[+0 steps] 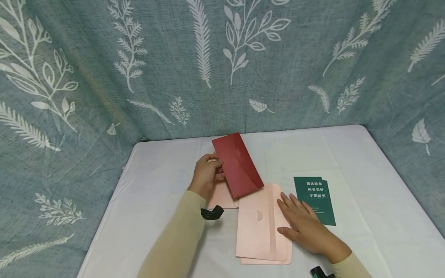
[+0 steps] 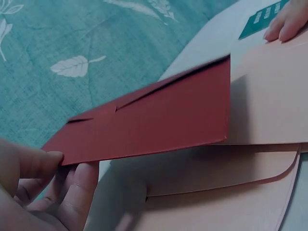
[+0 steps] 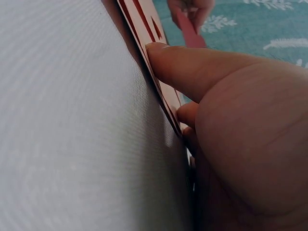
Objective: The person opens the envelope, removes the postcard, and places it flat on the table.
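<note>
My left hand (image 1: 207, 174) pinches a dark red envelope (image 1: 236, 166) by its left edge, thumb on top and fingers beneath. The envelope is held tilted above the pale pink envelopes; its flap seam shows in the left wrist view. Beneath it lies a pink envelope (image 1: 222, 195), partly hidden by it. Nearer the front, pink envelopes (image 1: 253, 231) lie stacked slightly askew, with a slit and a flap band on the top one. My right hand (image 1: 306, 226) rests with fingers spread and straight on the right edge of this stack, its thumb touching the edge too.
Two dark green cards (image 1: 314, 193) with white writing overlap to the right, partly behind my right fingers. A white cloth covers the table (image 1: 167, 170). A blue-green curtain (image 1: 222, 69) with white leaf patterns hangs behind and along both sides.
</note>
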Motion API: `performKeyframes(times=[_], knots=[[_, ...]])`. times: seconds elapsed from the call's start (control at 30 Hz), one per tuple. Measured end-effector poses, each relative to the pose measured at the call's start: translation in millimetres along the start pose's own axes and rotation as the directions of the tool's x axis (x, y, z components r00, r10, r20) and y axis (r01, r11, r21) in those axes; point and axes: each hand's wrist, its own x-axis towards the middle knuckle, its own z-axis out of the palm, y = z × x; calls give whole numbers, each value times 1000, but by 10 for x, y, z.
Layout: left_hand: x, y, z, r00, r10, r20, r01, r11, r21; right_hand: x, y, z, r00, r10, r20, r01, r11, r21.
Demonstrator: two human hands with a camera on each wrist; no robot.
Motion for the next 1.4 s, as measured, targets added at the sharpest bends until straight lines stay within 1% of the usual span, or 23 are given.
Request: performKeyframes(times=[0.17,0.33,0.4,0.53,0.67,0.9,1.13,1.4], knots=[[-69,30,-29,999,-31,22,31,1000,-5,-5,-4,4,1000,4,-2,-4,1000,-4],[-134,29,-47,995,-69,78,69,998,-1,-7,-16,1,1000,0,-6,0,1000,2],[-159,22,-50,993,-69,98,68,998,16,-5,-17,2,1000,-3,-9,3,1000,4],[-234,13,-43,989,-72,126,60,994,93,-4,-7,4,1000,-6,-10,6,1000,2],[-326,-12,-42,982,-113,154,90,984,151,-4,4,6,1000,-3,-7,3,1000,1],[-492,-109,-43,959,-199,204,170,974,152,2,4,4,1000,-3,-7,3,1000,6],[-648,-247,-31,951,-210,227,176,971,161,5,-2,-6,1000,1,-3,-1,1000,9],[-836,-367,4,943,-224,244,191,970,153,8,0,-12,1000,3,1,-3,1000,7]])
